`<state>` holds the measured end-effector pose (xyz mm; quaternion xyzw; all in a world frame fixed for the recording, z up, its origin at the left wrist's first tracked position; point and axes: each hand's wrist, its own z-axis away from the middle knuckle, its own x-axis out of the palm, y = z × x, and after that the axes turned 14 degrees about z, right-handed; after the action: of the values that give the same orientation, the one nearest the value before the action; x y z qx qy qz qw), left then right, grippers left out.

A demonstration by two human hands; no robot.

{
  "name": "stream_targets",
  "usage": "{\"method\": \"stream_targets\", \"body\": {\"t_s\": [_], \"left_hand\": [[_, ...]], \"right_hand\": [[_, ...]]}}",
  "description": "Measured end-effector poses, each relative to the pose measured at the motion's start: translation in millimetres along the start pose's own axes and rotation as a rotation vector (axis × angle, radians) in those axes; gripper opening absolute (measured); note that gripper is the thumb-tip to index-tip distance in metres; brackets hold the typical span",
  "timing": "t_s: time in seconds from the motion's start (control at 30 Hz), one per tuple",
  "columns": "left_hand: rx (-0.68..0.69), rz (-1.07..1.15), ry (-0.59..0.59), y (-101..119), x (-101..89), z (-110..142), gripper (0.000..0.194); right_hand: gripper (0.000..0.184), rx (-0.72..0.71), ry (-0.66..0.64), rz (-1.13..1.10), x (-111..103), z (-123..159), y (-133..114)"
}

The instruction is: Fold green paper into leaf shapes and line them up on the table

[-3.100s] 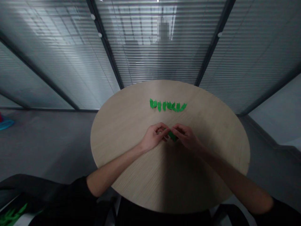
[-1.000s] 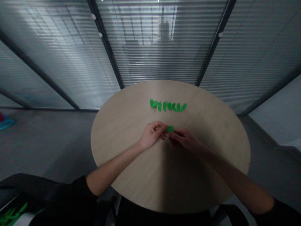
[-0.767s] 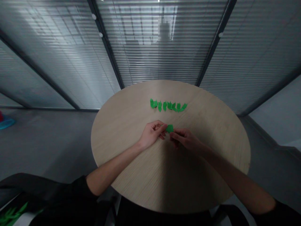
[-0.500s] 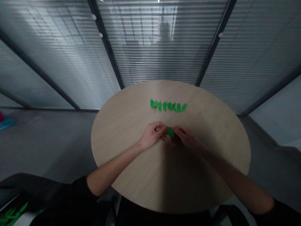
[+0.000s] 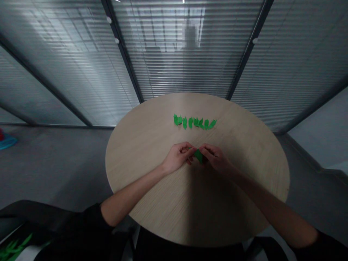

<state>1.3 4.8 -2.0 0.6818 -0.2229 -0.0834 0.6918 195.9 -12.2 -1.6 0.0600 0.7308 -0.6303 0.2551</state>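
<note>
Green paper piece (image 5: 199,156), handling: probably very light and thin, bending easily and holding a crease; it would likely crumple under a hard squeeze, though it should not slip much.
Where to take hold: best by its edges or corners, lightly, between thumb and fingertip.
Its look: plain bright green, darker in the shade of the hands; a small, angular part shows, and the fingers hide the rest, so its full outline cannot be told.
Its place: between the two hands, over the middle of the round wooden table (image 5: 136,152); contact with the tabletop cannot be told.
Left hand (image 5: 175,159): thumb and fingers pinch the piece's left side.
Right hand (image 5: 218,161): thumb and fingers pinch its right side, close to the left fingertips.
Green leaf-shaped pieces (image 5: 185,123): lying in a left-to-right row on the far side, apart from the hands.
</note>
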Motion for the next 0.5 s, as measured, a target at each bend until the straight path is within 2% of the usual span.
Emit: {"method": "stream_targets", "body": {"t_s": [0.23, 0.5], "left_hand": [[0.07, 0.088, -0.026, 1.7, 0.6, 0.6, 0.039], [0.055, 0.061, -0.034, 3.2, -1.0, 1.3, 0.035]], "right_hand": [[0.044, 0.124, 0.013, -0.133, -0.8, -1.8, 1.0], [0.047, 0.143, -0.051, -0.11, -1.8, 1.1, -4.0]]}}
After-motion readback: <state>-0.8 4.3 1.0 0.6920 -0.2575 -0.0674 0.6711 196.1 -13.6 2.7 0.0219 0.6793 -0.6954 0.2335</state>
